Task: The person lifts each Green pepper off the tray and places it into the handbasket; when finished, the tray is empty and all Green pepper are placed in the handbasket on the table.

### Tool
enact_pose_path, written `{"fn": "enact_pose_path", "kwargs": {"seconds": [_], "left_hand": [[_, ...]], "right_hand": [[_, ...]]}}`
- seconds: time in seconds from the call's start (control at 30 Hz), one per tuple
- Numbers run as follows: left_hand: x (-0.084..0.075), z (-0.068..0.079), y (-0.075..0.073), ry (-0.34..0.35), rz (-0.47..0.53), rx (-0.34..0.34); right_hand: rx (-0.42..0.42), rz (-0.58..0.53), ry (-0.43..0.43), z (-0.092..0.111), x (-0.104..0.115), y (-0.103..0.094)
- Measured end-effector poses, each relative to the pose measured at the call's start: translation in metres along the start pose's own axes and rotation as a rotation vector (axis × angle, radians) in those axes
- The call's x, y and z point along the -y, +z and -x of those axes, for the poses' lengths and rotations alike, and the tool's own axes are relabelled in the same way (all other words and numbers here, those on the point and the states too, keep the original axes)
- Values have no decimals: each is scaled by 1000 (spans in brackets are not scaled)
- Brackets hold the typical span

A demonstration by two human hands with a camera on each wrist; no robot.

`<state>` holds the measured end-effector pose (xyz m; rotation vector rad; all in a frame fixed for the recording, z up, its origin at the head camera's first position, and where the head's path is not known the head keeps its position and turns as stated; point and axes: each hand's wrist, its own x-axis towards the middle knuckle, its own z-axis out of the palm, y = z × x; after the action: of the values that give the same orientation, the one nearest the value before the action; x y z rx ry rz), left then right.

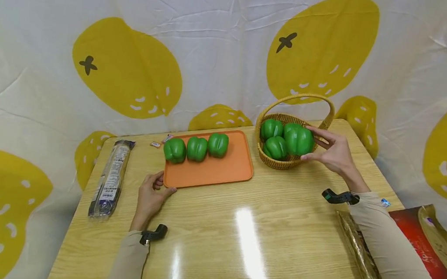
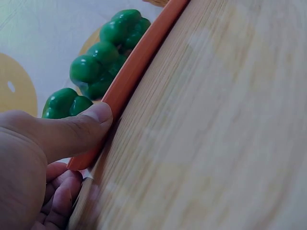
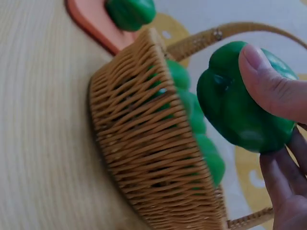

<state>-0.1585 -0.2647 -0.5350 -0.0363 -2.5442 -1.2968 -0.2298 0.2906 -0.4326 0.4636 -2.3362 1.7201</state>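
My right hand (image 1: 334,152) grips a green bell pepper (image 3: 240,100) at the right rim of the wicker basket (image 1: 280,163). In the right wrist view, the thumb lies across the pepper and the fingers support its other side. More green peppers (image 1: 275,148) sit inside the basket. An orange tray (image 1: 209,173) lies left of the basket, with three green peppers (image 1: 197,149) in a row along its far side. My left hand (image 1: 153,197) holds the tray's near left corner. Its thumb presses the rim in the left wrist view, and the fingers curl beside the corner.
A clear plastic-wrapped package (image 1: 112,179) lies on the table's left. Small wrapped pieces (image 1: 155,144) are behind the tray. Right of the basket, a gold packet (image 1: 364,255) and a red-and-gold bag (image 1: 428,247) lie by the right forearm. The basket's tall handle (image 1: 298,96) arches over it.
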Motion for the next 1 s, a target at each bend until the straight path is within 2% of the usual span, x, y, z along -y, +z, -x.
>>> {"fn": "enact_pose_path", "kwargs": {"seconds": [0.17,0.3,0.5,0.67,0.77,0.87,1.0], "left_hand": [[1,1,1,0,11,-1],[1,0,1,0,9,-2],[2,-1,1,3,10,0],[2,-2,2,-6,13,10],[2,-2,2,-18,14,15],[2,-2,1,-15,7,14],[1,-1,1,1,1,2]], "right_hand": [[-94,92,72,5,-19,1],[-147,105,89,6,-24,3],[-173,84,75,6,-16,13],[-178,231,44,5,-34,18],[-214,325,19,5,-42,18],[-235,341,-2,5,-45,18],[-214,349,9,5,-47,16]]}}
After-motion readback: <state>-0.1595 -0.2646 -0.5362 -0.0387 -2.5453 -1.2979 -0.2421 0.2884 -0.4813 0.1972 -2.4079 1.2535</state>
